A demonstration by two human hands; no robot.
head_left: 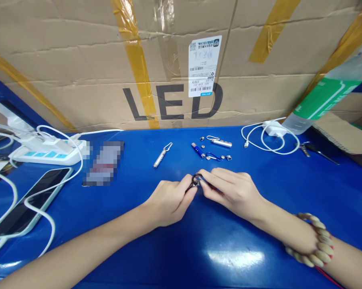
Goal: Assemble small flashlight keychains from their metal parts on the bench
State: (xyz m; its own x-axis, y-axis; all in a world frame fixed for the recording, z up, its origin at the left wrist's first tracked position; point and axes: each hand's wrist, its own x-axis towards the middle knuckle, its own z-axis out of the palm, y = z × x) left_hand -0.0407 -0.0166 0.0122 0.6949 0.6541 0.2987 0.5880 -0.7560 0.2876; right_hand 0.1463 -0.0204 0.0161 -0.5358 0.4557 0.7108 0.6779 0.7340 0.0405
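A black carabiner clip [198,175] bridges my two hands over the blue table. My right hand [235,190] pinches the clip's long end between thumb and fingers. My left hand [170,202] is closed around something dark at the clip's other end; the fingers hide most of it. Beyond my hands lies a silver keychain flashlight [159,159] with its clip. To its right are a blue flashlight tube [198,150], a blue carabiner clip [213,156], a second silver flashlight [222,143], button cells [223,157] and a small metal cap [228,157].
A large cardboard box [93,80] stands behind the blue table [181,249]. On the left are a power strip [48,154], a phone [33,200] and white cables. A white charger [274,128], keys [304,149] and a green-labelled bottle [328,98] are on the right.
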